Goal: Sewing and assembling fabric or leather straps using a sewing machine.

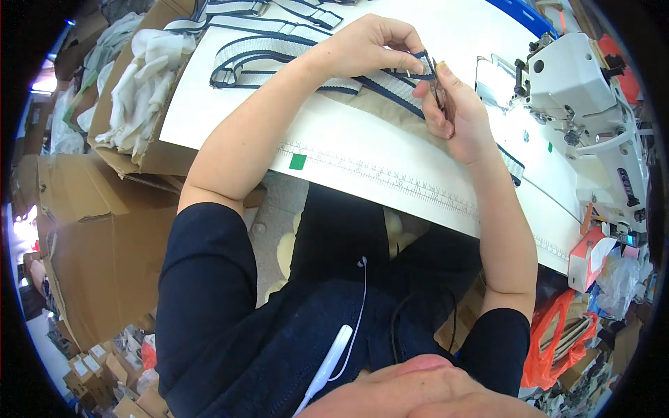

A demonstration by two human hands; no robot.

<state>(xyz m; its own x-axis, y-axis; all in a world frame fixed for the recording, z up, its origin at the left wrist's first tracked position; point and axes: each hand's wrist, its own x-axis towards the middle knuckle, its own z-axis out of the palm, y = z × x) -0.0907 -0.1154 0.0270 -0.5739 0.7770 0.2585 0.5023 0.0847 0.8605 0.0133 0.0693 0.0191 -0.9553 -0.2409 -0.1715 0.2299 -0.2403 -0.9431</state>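
My left hand [373, 47] pinches the end of a navy-edged white webbing strap [397, 88] between thumb and fingers, above the white table. Close against it, my right hand [456, 108] is closed around small dark metal scissors [437, 89], whose blades point up at the strap end. Whether the blades touch the webbing I cannot tell. Beneath the hands lies a beige piece of cloth [380, 110]. More striped straps [279, 47] with metal buckles are spread over the table to the left of my hands. Another strap piece [512, 166] shows beyond my right wrist.
A white sewing machine [575, 83] stands on the right of the table [230, 125]. A ruler scale [376, 178] runs along the near edge. Cardboard boxes [111, 244] stand at left, one holding white cloth [143, 87]. A red plastic bag [557, 341] hangs at lower right.
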